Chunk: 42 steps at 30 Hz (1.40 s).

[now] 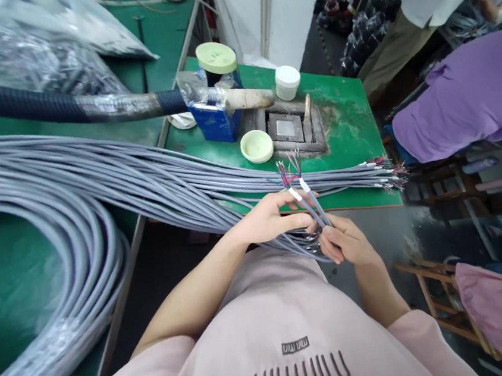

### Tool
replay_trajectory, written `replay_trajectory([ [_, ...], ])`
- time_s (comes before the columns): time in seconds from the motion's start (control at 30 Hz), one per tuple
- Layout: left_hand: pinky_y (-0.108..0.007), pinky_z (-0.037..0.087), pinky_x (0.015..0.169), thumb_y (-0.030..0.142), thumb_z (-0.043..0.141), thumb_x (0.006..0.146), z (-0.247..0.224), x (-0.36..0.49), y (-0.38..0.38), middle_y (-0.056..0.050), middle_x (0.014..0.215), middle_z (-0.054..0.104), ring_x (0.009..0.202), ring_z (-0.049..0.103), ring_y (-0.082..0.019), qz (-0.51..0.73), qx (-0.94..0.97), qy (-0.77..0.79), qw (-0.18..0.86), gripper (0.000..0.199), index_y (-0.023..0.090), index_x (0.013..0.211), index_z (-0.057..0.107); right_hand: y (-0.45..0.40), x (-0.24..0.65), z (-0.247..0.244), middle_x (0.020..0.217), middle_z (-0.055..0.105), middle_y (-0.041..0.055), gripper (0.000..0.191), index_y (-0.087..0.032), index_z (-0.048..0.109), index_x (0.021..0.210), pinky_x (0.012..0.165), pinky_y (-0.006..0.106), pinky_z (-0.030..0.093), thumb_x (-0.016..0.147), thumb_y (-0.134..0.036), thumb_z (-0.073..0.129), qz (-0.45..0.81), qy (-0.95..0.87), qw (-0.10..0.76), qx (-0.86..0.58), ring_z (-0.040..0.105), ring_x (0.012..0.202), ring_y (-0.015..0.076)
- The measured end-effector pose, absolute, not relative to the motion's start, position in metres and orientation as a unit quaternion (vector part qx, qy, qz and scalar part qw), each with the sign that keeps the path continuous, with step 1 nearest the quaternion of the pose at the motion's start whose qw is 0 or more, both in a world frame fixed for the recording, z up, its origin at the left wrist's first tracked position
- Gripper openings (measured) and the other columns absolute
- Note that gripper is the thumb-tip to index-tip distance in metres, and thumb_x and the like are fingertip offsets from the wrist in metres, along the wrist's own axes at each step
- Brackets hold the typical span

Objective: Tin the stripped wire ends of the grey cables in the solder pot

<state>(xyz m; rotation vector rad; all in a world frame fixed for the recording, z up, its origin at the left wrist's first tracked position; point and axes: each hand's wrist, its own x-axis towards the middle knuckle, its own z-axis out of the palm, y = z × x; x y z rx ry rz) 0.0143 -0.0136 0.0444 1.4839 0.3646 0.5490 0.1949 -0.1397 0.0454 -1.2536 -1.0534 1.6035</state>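
My right hand (343,238) is closed around two grey cables (317,210), tilted up and to the left. Each ends in a white sleeve (306,185) with thin coloured wires (284,174) fanning out; their tips look bare. My left hand (281,216) is curled at the same cables just below the sleeves, fingers behind and thumb on the near side. More grey cable ends (304,248) hang beneath my hands, partly hidden. Behind, a thick bundle of grey cables (178,177) runs across the green bench (345,106), its stripped ends (388,173) at the right.
A solder pot (286,128) is set into the bench, a scraper-like tool (308,119) beside it. Around it are a pale green dish (257,146), a white tub (287,82), a blue box (217,123) and a dark hose (134,104). People and wooden stools (445,287) are at the right.
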Motion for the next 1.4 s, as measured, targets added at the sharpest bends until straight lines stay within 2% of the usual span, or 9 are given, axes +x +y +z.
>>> replay_trajectory([
  [0.1, -0.027, 0.048, 0.068, 0.049, 0.069, 0.077, 0.046, 0.022, -0.022, -0.008, 0.086, 0.071, 0.072, 0.061, -0.015, 0.327, 0.507, 0.232, 0.763, 0.034, 0.015, 0.078, 0.074, -0.14, 0.193, 0.041, 0.037, 0.04, -0.0108, 0.036, -0.015, 0.059, 0.102, 0.04, 0.022, 0.029, 0.091, -0.048, 0.052, 0.65, -0.408, 0.41, -0.493, 0.031, 0.03, 0.0069],
  [0.2, -0.024, 0.046, 0.062, 0.048, 0.075, 0.071, 0.045, 0.03, -0.027, -0.008, 0.081, 0.07, 0.067, 0.057, -0.012, 0.366, 0.436, 0.274, 0.776, 0.037, 0.013, 0.059, 0.07, -0.14, 0.195, 0.038, 0.036, 0.039, -0.0108, 0.038, -0.015, 0.059, 0.101, 0.039, 0.023, 0.029, 0.089, -0.05, 0.052, 0.654, -0.402, 0.395, -0.505, 0.031, 0.029, 0.0076],
  [0.43, -0.019, 0.038, 0.051, 0.042, 0.081, 0.065, 0.038, 0.035, -0.027, 0.0, 0.069, 0.064, 0.055, 0.048, -0.006, 0.42, 0.314, 0.288, 0.801, 0.034, 0.016, 0.086, 0.076, -0.14, 0.198, 0.033, 0.037, 0.041, -0.0097, 0.037, -0.014, 0.06, 0.103, 0.039, 0.022, 0.028, 0.092, -0.048, 0.049, 0.627, -0.445, 0.353, -0.533, 0.032, 0.03, 0.0083],
  [0.6, -0.021, 0.036, 0.051, 0.043, 0.084, 0.06, 0.035, 0.035, -0.028, 0.003, 0.058, 0.056, 0.05, 0.044, -0.006, 0.436, 0.246, 0.266, 0.824, 0.035, 0.015, 0.075, 0.072, -0.143, 0.197, 0.032, 0.039, 0.042, -0.0098, 0.035, -0.014, 0.06, 0.106, 0.042, 0.022, 0.029, 0.094, -0.045, 0.047, 0.631, -0.47, 0.327, -0.524, 0.034, 0.033, 0.0076],
  [0.83, -0.022, 0.031, 0.048, 0.047, 0.086, 0.053, 0.034, 0.04, -0.035, 0.004, 0.046, 0.044, 0.048, 0.042, -0.006, 0.404, 0.239, 0.216, 0.856, 0.052, 0.016, 0.048, 0.045, -0.139, 0.2, 0.04, 0.05, 0.052, -0.0056, 0.033, -0.015, 0.061, 0.103, 0.046, 0.022, 0.035, 0.093, -0.045, 0.05, 0.645, -0.511, 0.261, -0.504, 0.045, 0.04, 0.0084],
  [1.0, -0.02, 0.029, 0.038, 0.036, 0.085, 0.058, 0.032, 0.046, -0.046, 0.003, 0.048, 0.052, 0.04, 0.042, -0.006, 0.367, 0.263, 0.228, 0.863, 0.044, 0.015, 0.049, 0.047, -0.13, 0.185, 0.049, 0.056, 0.05, -0.0045, 0.035, -0.017, 0.06, 0.09, 0.046, 0.022, 0.035, 0.096, -0.047, 0.043, 0.527, -0.538, 0.321, -0.574, 0.045, 0.044, 0.0081],
  [1.17, -0.021, 0.026, 0.029, 0.042, 0.077, 0.067, 0.031, 0.047, -0.045, 0.005, 0.039, 0.039, 0.032, 0.034, -0.006, 0.319, 0.224, 0.208, 0.897, 0.048, 0.015, 0.043, 0.046, -0.129, 0.175, 0.041, 0.054, 0.045, -0.0046, 0.035, -0.017, 0.063, 0.086, 0.049, 0.023, 0.03, 0.096, -0.044, 0.043, 0.465, -0.597, 0.305, -0.579, 0.039, 0.048, 0.0079],
  [1.3, -0.023, 0.044, 0.046, 0.059, 0.074, 0.066, 0.019, 0.046, -0.041, -0.003, 0.06, 0.06, 0.052, 0.054, -0.011, 0.34, 0.226, 0.189, 0.893, 0.049, 0.011, 0.07, 0.067, -0.132, 0.183, 0.029, 0.045, 0.037, -0.0078, 0.036, -0.018, 0.061, 0.082, 0.041, 0.023, 0.023, 0.095, -0.046, 0.044, 0.467, -0.486, 0.415, -0.611, 0.031, 0.038, 0.0065],
  [1.4, -0.021, 0.045, 0.059, 0.044, 0.083, 0.062, 0.01, 0.043, -0.042, -0.004, 0.076, 0.066, 0.063, 0.056, -0.009, 0.357, 0.289, 0.207, 0.864, 0.041, 0.013, 0.084, 0.071, -0.133, 0.188, 0.025, 0.042, 0.035, -0.0094, 0.034, -0.018, 0.059, 0.081, 0.039, 0.022, 0.021, 0.095, -0.046, 0.046, 0.474, -0.428, 0.475, -0.606, 0.028, 0.034, 0.0058],
])
